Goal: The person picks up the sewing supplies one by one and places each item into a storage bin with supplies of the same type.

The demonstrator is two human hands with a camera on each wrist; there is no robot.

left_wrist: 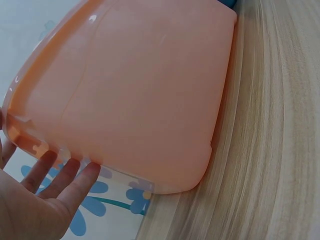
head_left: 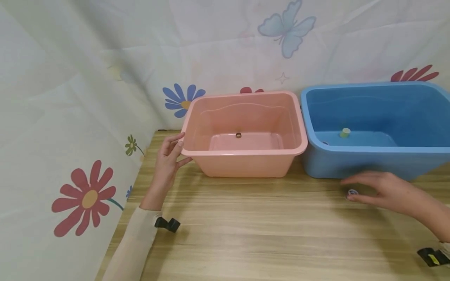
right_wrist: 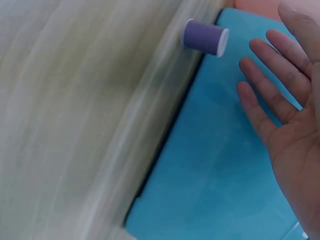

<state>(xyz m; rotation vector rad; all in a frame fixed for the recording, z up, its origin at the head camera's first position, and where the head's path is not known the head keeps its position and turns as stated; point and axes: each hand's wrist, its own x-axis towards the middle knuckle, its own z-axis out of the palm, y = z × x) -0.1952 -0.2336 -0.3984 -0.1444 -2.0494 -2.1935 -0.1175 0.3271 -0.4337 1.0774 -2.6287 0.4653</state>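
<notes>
My left hand [head_left: 168, 166] holds the left rim of a pink plastic tub [head_left: 242, 166]. In the left wrist view, several fingertips [left_wrist: 90, 172] lie under the tub's rim. My right hand [head_left: 390, 191] hovers in front of a blue plastic tub [head_left: 337, 164], thumb and fingers apart. Near its fingertips is a small purple spool [right_wrist: 204, 38] with white ends, seen end-on between thumb and fingers in the head view; it appears to stand upright on the table, with no finger visibly touching it.
A small brownish ring-like piece [head_left: 238, 135] lies in the pink tub. Inside the blue tub are a pale green spool [head_left: 345, 132] and another item [head_left: 325, 143], mostly hidden by the front wall. Both tubs stand side by side on a wooden table [head_left: 246, 226] before a flowered curtain [head_left: 225, 47].
</notes>
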